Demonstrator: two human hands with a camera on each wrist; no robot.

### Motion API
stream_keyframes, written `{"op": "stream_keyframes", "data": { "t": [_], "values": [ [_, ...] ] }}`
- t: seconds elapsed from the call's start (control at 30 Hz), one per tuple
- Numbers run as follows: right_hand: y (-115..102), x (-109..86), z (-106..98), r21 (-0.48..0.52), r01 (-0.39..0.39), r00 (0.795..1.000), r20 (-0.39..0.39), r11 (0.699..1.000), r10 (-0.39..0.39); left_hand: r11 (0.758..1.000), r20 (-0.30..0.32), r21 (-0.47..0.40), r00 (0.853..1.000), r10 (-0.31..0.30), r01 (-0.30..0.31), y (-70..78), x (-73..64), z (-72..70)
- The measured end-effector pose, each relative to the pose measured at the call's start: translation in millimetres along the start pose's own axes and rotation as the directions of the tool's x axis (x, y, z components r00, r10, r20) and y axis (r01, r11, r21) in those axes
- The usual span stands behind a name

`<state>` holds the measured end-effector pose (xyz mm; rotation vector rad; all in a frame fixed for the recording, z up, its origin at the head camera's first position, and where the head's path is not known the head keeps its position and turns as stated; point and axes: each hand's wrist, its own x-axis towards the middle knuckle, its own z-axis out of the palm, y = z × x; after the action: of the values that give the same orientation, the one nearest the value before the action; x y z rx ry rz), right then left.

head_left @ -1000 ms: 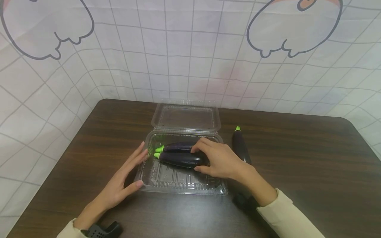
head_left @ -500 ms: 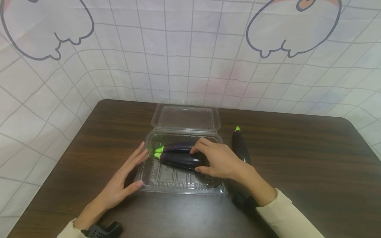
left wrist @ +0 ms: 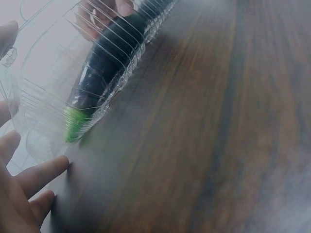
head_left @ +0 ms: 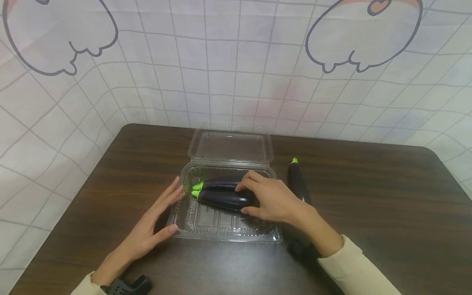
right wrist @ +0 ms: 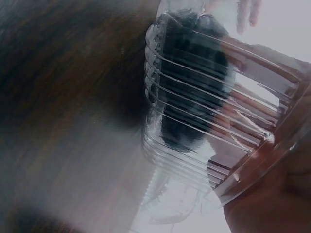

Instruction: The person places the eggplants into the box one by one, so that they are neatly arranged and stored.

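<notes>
Two dark purple eggplants with green stem ends lie side by side in a clear plastic clamshell box (head_left: 228, 237), stems to the left. My right hand (head_left: 274, 200) reaches over the box's right side and grips the thick end of the near eggplant (head_left: 226, 199), fingers on its far side and thumb on its near side. The far eggplant (head_left: 221, 182) is partly covered by those fingers. My left hand (head_left: 147, 229) is spread at the box's left edge, fingertips right at the rim. Through the ribbed wall, the right wrist view shows a dark eggplant end (right wrist: 192, 73).
The box's hinged lid (head_left: 231, 145) is folded back toward the wall cloth (head_left: 228, 78). To the right of the box a third eggplant (head_left: 298, 180) lies on the dark wooden table (head_left: 376, 196), partly behind my right forearm.
Both hands stay almost where they were. The near eggplant's thick end has shifted very slightly toward the front of the box.
</notes>
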<state>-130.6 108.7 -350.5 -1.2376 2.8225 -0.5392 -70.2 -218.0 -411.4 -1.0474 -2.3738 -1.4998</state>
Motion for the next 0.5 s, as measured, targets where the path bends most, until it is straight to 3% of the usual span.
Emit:
{"op": "stream_keyframes", "data": {
  "t": [0.5],
  "values": [
    [-1.7, -4.7, -9.7, -0.001, -0.005, 0.996, -0.088, 1.000, 0.005, 1.000, 0.000, 0.003, 1.000, 0.012, -0.012, -3.0, -0.5, 0.0]
  ]
}}
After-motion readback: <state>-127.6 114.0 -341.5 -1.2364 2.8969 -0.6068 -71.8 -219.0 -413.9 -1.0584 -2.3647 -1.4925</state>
